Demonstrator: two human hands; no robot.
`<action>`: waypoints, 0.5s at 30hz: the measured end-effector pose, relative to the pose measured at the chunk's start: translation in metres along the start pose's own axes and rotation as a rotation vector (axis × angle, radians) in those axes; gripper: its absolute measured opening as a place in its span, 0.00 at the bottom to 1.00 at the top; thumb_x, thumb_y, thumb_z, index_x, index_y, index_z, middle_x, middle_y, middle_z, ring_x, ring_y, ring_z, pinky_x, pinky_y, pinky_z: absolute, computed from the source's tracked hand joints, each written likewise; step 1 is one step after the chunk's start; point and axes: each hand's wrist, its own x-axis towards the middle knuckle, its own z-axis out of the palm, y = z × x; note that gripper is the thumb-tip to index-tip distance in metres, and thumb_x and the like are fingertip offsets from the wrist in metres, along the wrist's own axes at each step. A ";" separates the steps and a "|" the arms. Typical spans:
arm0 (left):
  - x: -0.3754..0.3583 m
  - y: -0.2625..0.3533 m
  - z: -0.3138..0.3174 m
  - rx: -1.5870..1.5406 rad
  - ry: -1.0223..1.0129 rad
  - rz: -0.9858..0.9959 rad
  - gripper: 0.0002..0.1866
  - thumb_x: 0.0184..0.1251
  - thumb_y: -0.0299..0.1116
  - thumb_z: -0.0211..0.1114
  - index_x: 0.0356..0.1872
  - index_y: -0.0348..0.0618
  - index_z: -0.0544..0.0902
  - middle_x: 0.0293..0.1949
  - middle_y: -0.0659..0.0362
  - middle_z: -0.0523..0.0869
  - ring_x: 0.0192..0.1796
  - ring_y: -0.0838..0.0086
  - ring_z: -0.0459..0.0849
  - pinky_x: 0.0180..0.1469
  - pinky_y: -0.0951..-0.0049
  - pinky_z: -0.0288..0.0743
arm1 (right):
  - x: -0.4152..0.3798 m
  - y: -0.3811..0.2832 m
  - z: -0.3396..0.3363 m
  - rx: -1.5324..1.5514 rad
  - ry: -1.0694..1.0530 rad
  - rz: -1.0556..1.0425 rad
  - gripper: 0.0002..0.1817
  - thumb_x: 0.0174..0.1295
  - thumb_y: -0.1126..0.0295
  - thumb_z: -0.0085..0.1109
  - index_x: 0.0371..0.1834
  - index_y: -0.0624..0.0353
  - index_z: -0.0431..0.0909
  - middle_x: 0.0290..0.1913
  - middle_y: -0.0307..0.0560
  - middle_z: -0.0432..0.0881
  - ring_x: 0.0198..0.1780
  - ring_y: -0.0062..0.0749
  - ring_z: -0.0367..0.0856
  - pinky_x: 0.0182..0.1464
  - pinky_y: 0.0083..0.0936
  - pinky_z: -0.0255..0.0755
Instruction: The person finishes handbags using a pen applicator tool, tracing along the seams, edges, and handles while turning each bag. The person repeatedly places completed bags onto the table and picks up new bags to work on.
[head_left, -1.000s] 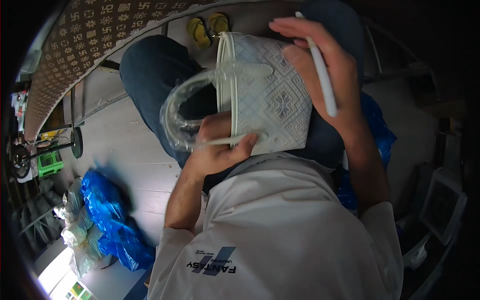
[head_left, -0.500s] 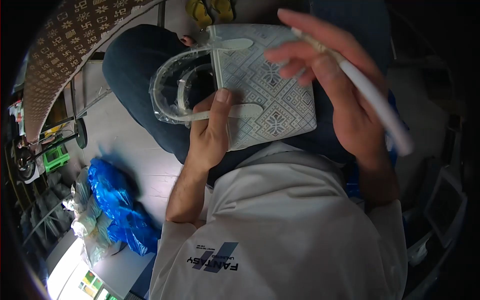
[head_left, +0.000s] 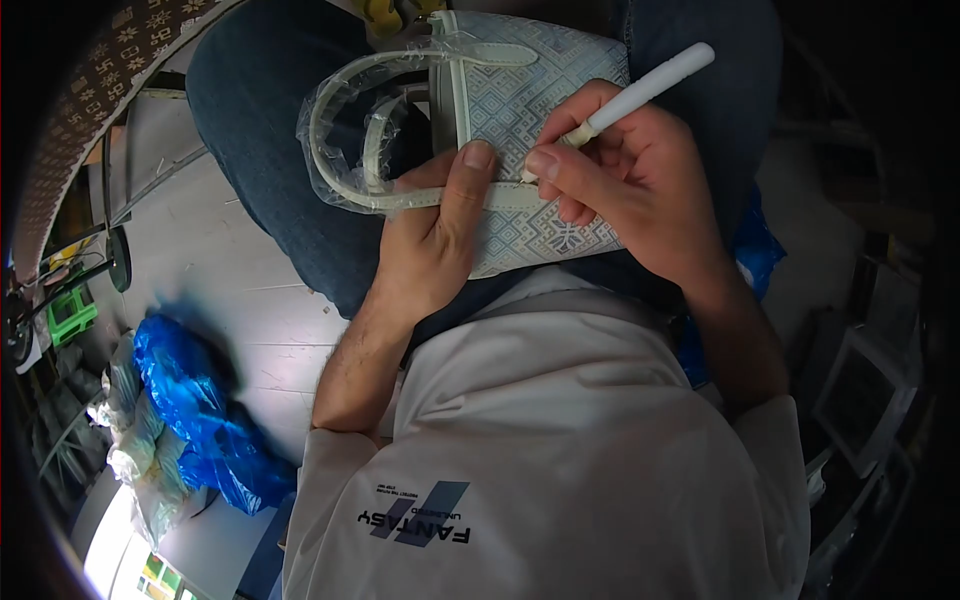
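Observation:
A pale handbag [head_left: 545, 110] with a blue-grey diamond and snowflake pattern lies across my lap. Its white handles [head_left: 322, 130] are wrapped in clear plastic and point left. My left hand [head_left: 435, 220] grips the bag at its open edge by the lower handle, thumb on top of the patterned side and fingers underneath. Pinched in my right hand [head_left: 630, 170] is a white pen-like tool [head_left: 655, 88] with a yellowish wrapped section near its thin end. That end is right at the lower handle's tab, close to my left thumb; the tool's exact kind is unclear.
Blue plastic bags [head_left: 195, 400] and pale plastic bags [head_left: 135, 440] sit on the floor at left. A green plastic item [head_left: 72, 315] is beside a wheeled frame [head_left: 118, 258]. Yellow slippers [head_left: 383, 15] show at the top. Brown patterned fabric [head_left: 130, 75] hangs upper left.
My right hand has come down and left onto the bag, bringing the tool's thin end to the handle tab. The bag and my left hand sit slightly higher and further right in view.

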 end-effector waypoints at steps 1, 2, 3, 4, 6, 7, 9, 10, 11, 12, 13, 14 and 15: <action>0.000 0.000 0.000 -0.008 0.000 0.002 0.24 0.86 0.44 0.47 0.49 0.32 0.84 0.37 0.59 0.86 0.41 0.82 0.78 0.44 0.80 0.72 | 0.000 -0.001 0.001 -0.004 -0.003 0.003 0.06 0.69 0.74 0.64 0.42 0.63 0.78 0.30 0.40 0.83 0.27 0.11 0.78 0.29 0.10 0.73; 0.000 0.000 -0.001 -0.014 0.000 0.004 0.24 0.86 0.44 0.47 0.49 0.32 0.84 0.37 0.59 0.86 0.40 0.82 0.78 0.44 0.80 0.72 | 0.001 -0.001 0.001 -0.009 0.009 0.012 0.06 0.68 0.75 0.66 0.41 0.62 0.78 0.30 0.40 0.83 0.26 0.12 0.78 0.28 0.11 0.73; 0.001 0.001 -0.001 -0.016 0.004 0.004 0.24 0.86 0.44 0.47 0.49 0.32 0.84 0.37 0.59 0.86 0.40 0.82 0.78 0.44 0.80 0.72 | 0.001 -0.002 0.001 -0.015 0.022 0.020 0.06 0.66 0.75 0.67 0.41 0.62 0.78 0.30 0.41 0.83 0.26 0.13 0.78 0.28 0.12 0.73; 0.002 0.003 -0.001 0.027 -0.019 -0.006 0.24 0.86 0.45 0.47 0.49 0.32 0.84 0.37 0.59 0.86 0.40 0.82 0.78 0.44 0.80 0.72 | -0.001 0.002 0.002 -0.335 0.050 -0.244 0.07 0.64 0.76 0.69 0.40 0.61 0.78 0.30 0.41 0.83 0.26 0.15 0.78 0.27 0.14 0.72; 0.001 0.001 -0.003 0.071 -0.042 -0.022 0.24 0.86 0.45 0.47 0.49 0.32 0.84 0.38 0.59 0.86 0.40 0.82 0.78 0.45 0.80 0.73 | -0.004 0.021 0.015 -0.693 0.162 -0.743 0.10 0.59 0.77 0.73 0.37 0.61 0.79 0.30 0.41 0.82 0.27 0.18 0.78 0.27 0.17 0.69; 0.002 -0.003 -0.002 0.033 -0.034 -0.008 0.24 0.86 0.45 0.47 0.49 0.32 0.84 0.38 0.59 0.86 0.40 0.82 0.78 0.45 0.80 0.73 | -0.004 0.020 0.015 -0.697 0.163 -0.747 0.10 0.59 0.77 0.73 0.37 0.61 0.79 0.30 0.41 0.82 0.27 0.18 0.78 0.27 0.17 0.69; 0.007 -0.006 -0.001 -0.005 -0.021 0.019 0.24 0.86 0.44 0.47 0.48 0.31 0.84 0.38 0.58 0.86 0.40 0.82 0.78 0.45 0.80 0.73 | -0.005 0.016 0.014 -0.557 0.136 -0.449 0.09 0.61 0.78 0.72 0.37 0.61 0.78 0.28 0.40 0.81 0.27 0.16 0.78 0.27 0.15 0.69; 0.006 -0.004 -0.001 -0.020 -0.021 0.019 0.24 0.86 0.44 0.46 0.47 0.32 0.84 0.37 0.59 0.86 0.39 0.82 0.78 0.44 0.80 0.73 | -0.002 0.008 0.010 -0.269 0.102 -0.245 0.06 0.66 0.76 0.67 0.39 0.61 0.77 0.26 0.39 0.81 0.24 0.15 0.77 0.26 0.13 0.69; 0.004 -0.003 0.000 -0.033 -0.025 0.019 0.25 0.86 0.44 0.46 0.46 0.32 0.84 0.37 0.60 0.86 0.39 0.82 0.78 0.44 0.80 0.73 | 0.001 0.000 0.000 -0.118 0.047 -0.139 0.05 0.70 0.73 0.63 0.39 0.61 0.76 0.25 0.39 0.80 0.24 0.14 0.77 0.25 0.13 0.69; 0.003 -0.002 0.002 -0.030 -0.028 0.022 0.25 0.86 0.44 0.46 0.46 0.32 0.84 0.37 0.60 0.86 0.39 0.82 0.78 0.44 0.80 0.73 | 0.003 -0.007 -0.012 0.032 -0.006 -0.038 0.06 0.73 0.71 0.59 0.40 0.62 0.75 0.24 0.39 0.79 0.23 0.14 0.76 0.25 0.13 0.69; 0.003 0.000 0.004 -0.079 0.011 0.031 0.23 0.84 0.44 0.50 0.40 0.33 0.83 0.30 0.60 0.82 0.32 0.81 0.75 0.37 0.76 0.70 | 0.004 -0.011 -0.020 -0.018 0.008 -0.141 0.09 0.77 0.68 0.53 0.44 0.63 0.77 0.25 0.40 0.81 0.23 0.15 0.77 0.25 0.13 0.71; 0.003 0.002 0.006 -0.127 0.050 0.042 0.22 0.83 0.43 0.54 0.34 0.34 0.82 0.22 0.59 0.78 0.26 0.79 0.73 0.29 0.73 0.68 | 0.008 -0.014 -0.026 -0.092 0.078 -0.269 0.10 0.78 0.68 0.51 0.48 0.64 0.78 0.27 0.42 0.83 0.25 0.16 0.80 0.27 0.13 0.73; 0.000 0.004 0.002 -0.119 0.046 0.051 0.22 0.83 0.43 0.54 0.34 0.34 0.82 0.22 0.59 0.78 0.26 0.79 0.73 0.29 0.73 0.68 | 0.012 -0.018 -0.032 -0.165 0.153 -0.396 0.12 0.78 0.68 0.49 0.52 0.65 0.78 0.29 0.44 0.85 0.27 0.17 0.82 0.28 0.13 0.75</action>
